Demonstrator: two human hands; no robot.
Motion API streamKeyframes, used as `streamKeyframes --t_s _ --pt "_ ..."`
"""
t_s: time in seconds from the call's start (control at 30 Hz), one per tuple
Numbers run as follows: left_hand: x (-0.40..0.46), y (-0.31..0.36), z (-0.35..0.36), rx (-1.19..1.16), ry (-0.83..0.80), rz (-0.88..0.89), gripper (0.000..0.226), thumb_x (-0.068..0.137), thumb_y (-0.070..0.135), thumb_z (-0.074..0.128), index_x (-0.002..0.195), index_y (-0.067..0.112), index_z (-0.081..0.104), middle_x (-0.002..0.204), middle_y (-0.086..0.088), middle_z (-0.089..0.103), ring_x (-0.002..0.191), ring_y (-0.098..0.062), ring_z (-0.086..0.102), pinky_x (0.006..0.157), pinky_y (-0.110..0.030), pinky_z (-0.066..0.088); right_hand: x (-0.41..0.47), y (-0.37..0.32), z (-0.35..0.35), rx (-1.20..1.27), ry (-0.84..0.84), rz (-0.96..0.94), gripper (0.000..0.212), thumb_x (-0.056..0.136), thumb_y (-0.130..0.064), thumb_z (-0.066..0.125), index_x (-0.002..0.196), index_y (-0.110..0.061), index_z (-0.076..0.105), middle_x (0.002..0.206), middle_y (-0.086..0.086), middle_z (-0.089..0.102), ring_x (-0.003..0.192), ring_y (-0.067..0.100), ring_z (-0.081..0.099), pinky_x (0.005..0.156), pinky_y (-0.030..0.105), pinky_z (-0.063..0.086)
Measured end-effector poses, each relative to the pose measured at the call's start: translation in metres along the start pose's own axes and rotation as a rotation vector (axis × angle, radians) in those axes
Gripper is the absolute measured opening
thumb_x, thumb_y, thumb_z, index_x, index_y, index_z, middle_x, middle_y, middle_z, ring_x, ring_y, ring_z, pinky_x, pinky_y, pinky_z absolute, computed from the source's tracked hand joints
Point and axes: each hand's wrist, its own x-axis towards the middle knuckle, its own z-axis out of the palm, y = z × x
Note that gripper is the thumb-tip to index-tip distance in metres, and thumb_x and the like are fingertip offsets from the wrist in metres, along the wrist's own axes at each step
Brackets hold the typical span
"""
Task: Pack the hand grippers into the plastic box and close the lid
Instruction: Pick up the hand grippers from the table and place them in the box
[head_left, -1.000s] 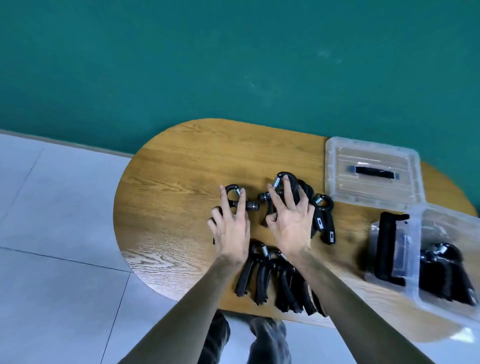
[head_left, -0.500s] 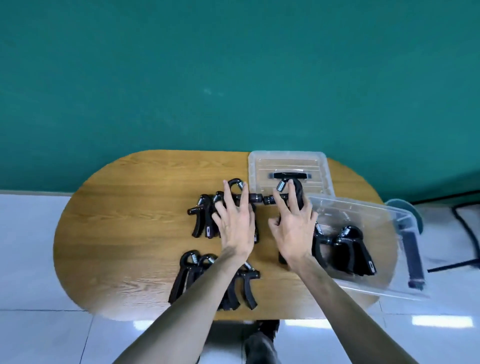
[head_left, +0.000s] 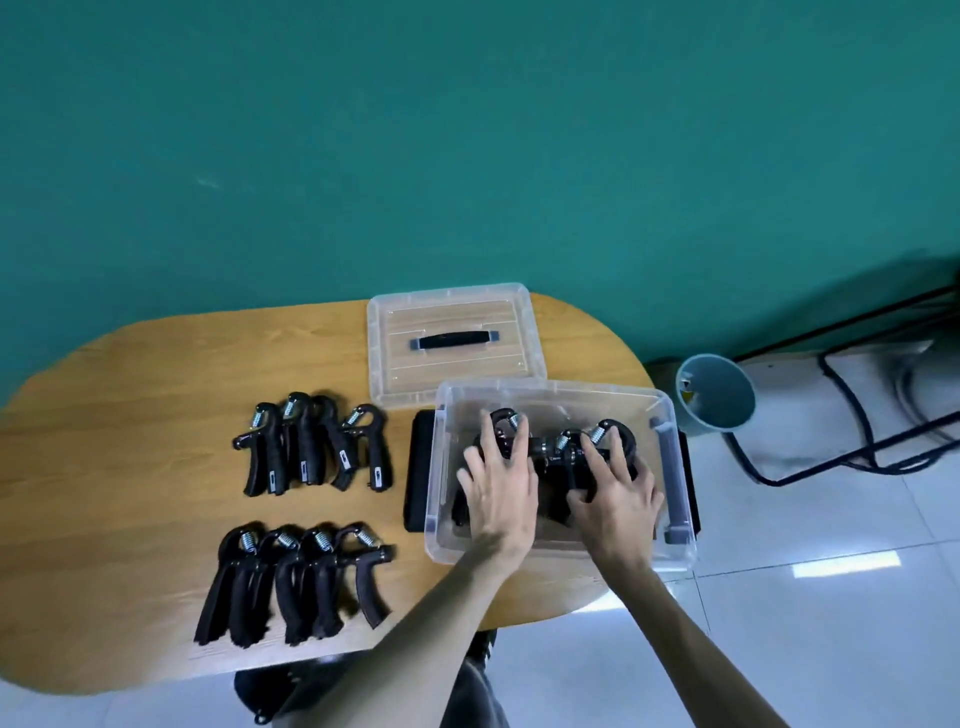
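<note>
Black hand grippers lie under both palms inside the clear plastic box. The left hand is spread flat, fingers apart, pressing a batch at the box's left half; the right hand curls over a batch at the right half, though whether it clasps or merely presses cannot be told. Outward to the left, two rows wait on the wooden table: a far row and a near row, handles running toward the person, spring ends away. Both rows sit on the left hand's side, so that hand is likely the nearer. Beyond the box, touching its far edge, lies the lid, handle up.
</note>
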Motion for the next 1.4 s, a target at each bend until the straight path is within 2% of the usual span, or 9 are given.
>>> streamKeyframes --t_s 0.13,0.3,0.53,0.77,0.87,0.97,1.13,1.27,1.4 --pt "0.007 -0.006 0.029 0.060 -0.073 -0.070 0.059 0.093 0.018 0.065 0.148 0.028 0.045 0.157 -0.025 0.031 0.092 -0.033 0.048 0.074 -0.045 0.042 0.015 0.016 0.020 0.021 -0.097 -0.012 0.074 0.076 -0.020 0.069 0.145 -0.033 0.046 0.164 0.000 0.025 0.130 0.043 0.038 0.099 0.057 0.035" --pt "0.032 -0.006 0.051 0.190 -0.144 -0.068 0.061 0.102 0.023 0.048 0.157 0.033 0.022 0.165 -0.021 0.008 0.111 -0.032 0.039 0.085 -0.042 0.035 0.047 0.017 0.033 0.030 -0.217 -0.076 0.070 0.083 -0.019 0.061 0.148 -0.033 0.040 0.167 0.006 0.009 0.133 0.042 0.033 0.103 0.054 0.031" --pt "0.035 -0.022 0.077 0.260 -0.163 -0.051 0.071 0.101 0.017 0.050 0.159 0.033 0.011 0.165 -0.023 -0.001 0.108 -0.032 0.041 0.085 -0.043 0.037 0.060 0.033 0.063 0.039 -0.330 -0.151 0.073 0.088 -0.016 0.057 0.154 -0.033 0.031 0.168 0.007 -0.007 0.135 0.045 0.025 0.104 0.059 0.032" --pt "0.037 -0.028 0.084 0.260 -0.160 -0.035 0.086 0.096 0.008 0.057 0.158 0.035 0.005 0.164 -0.024 -0.004 0.105 -0.031 0.042 0.082 -0.045 0.041 0.061 0.035 0.072 -0.021 -0.376 -0.224 0.078 0.092 -0.008 0.049 0.158 -0.031 0.015 0.163 0.007 -0.029 0.149 0.044 -0.006 0.108 0.066 0.027" --pt "0.036 -0.027 0.082 0.251 -0.157 -0.042 0.089 0.095 0.014 0.061 0.158 0.035 0.002 0.165 -0.024 -0.006 0.109 -0.032 0.044 0.083 -0.046 0.041 0.061 0.031 0.071 -0.062 -0.378 -0.207 0.081 0.092 -0.012 0.053 0.159 -0.034 0.012 0.164 0.007 -0.025 0.150 0.044 -0.008 0.114 0.066 0.023" --pt "0.035 -0.021 0.070 0.192 -0.143 -0.029 0.067 0.102 0.040 0.042 0.159 0.029 0.008 0.166 -0.021 -0.003 0.128 -0.037 0.038 0.091 -0.050 0.042 0.057 0.022 0.064 -0.115 -0.281 -0.175 0.068 0.095 -0.030 0.049 0.157 -0.032 0.021 0.167 0.014 -0.001 0.151 0.044 0.004 0.116 0.064 0.016" --pt "0.037 -0.022 0.030 0.097 -0.003 0.109 0.053 0.102 0.036 0.035 0.152 0.017 0.034 0.158 -0.013 0.036 0.145 -0.031 0.028 0.111 -0.049 0.035 0.052 -0.017 0.042 -0.024 -0.013 -0.195 0.052 0.093 -0.036 0.035 0.141 -0.019 0.049 0.143 0.015 0.049 0.130 0.040 0.044 0.101 0.056 0.041" --pt "0.040 -0.037 -0.014 0.067 0.116 0.211 0.051 0.105 0.031 0.032 0.152 0.011 0.033 0.150 -0.013 0.044 0.150 -0.031 0.019 0.119 -0.048 0.024 0.049 -0.058 0.025 -0.013 0.058 -0.272 0.048 0.094 -0.022 0.034 0.138 -0.012 0.048 0.123 0.026 0.050 0.099 0.044 0.050 0.085 0.054 0.049" --pt "0.039 -0.075 -0.047 0.047 0.140 0.098 0.055 0.106 0.037 0.027 0.155 0.014 0.027 0.162 -0.014 0.026 0.151 -0.032 0.015 0.119 -0.048 0.023 0.034 -0.096 0.021 -0.054 0.083 -0.362 0.050 0.094 -0.006 0.048 0.144 -0.015 0.044 0.136 0.023 0.045 0.107 0.042 0.047 0.089 0.055 0.048"
